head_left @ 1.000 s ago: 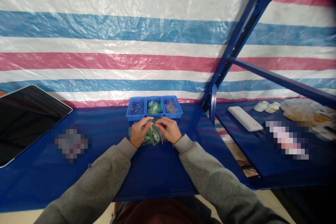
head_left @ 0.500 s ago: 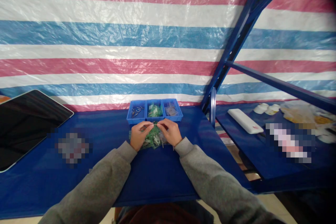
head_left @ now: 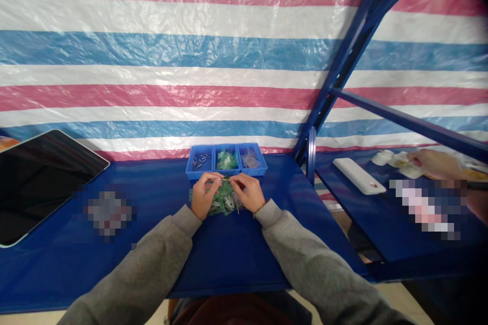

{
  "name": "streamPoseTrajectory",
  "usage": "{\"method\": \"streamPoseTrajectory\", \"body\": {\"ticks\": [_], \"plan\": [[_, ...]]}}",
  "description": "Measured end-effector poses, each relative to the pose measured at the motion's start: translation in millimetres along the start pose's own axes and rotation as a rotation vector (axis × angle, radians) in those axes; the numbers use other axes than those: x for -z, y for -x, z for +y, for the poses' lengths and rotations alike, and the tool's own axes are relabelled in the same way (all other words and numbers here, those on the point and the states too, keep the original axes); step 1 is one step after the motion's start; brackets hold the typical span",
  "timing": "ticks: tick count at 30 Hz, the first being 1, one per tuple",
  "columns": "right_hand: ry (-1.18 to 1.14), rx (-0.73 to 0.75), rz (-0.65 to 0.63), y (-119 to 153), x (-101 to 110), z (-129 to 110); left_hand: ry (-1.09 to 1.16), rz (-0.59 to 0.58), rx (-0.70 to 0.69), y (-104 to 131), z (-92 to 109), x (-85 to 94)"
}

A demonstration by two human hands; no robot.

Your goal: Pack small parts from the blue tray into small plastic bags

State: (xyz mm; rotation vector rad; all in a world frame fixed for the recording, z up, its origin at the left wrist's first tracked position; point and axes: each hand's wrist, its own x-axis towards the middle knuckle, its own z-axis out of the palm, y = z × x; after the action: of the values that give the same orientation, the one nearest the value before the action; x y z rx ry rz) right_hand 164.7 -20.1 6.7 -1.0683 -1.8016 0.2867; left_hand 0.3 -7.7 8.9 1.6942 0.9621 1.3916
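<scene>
My left hand [head_left: 205,195] and my right hand [head_left: 248,192] meet over a pile of small green and clear packets [head_left: 225,203] on the blue table. Fingertips of both are pinched together round a small slim light-coloured piece [head_left: 224,179], too small to name. Just beyond them stands a blue three-part tray [head_left: 201,175]. Its left compartment has several thin metal pieces [head_left: 200,161], the middle one green packets [head_left: 226,159], and the right one clear greyish packets [head_left: 250,160]. My hands partly hide the pile.
A dark-screened tablet [head_left: 41,183] lies at left, near a blurred-out item [head_left: 110,212]. A blue metal post [head_left: 335,81] rises at right. On the neighbouring table are a white oblong case [head_left: 359,176], small white items [head_left: 382,157] and another person's blurred hand [head_left: 438,162].
My hands stay pinched together over the pile, with only slight finger movement. Another person's hand has come in at the right. The view has shifted slightly.
</scene>
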Motion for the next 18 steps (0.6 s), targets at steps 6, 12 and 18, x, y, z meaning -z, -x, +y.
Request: {"method": "streamPoseTrajectory", "body": {"ticks": [6,12,18], "plan": [[-0.007,-0.045,0.084,-0.9,1.6,2.0,-0.039,-0.049,-0.017,-0.6,2.9,0.9],[-0.013,-0.070,0.137,-0.8,2.9,0.8,-0.389,-0.104,-0.229,1.0,5.9,3.9],[-0.018,-0.062,0.139,-0.8,3.1,1.6,-0.468,0.084,-0.363,-14.4,5.0,14.6]]}}
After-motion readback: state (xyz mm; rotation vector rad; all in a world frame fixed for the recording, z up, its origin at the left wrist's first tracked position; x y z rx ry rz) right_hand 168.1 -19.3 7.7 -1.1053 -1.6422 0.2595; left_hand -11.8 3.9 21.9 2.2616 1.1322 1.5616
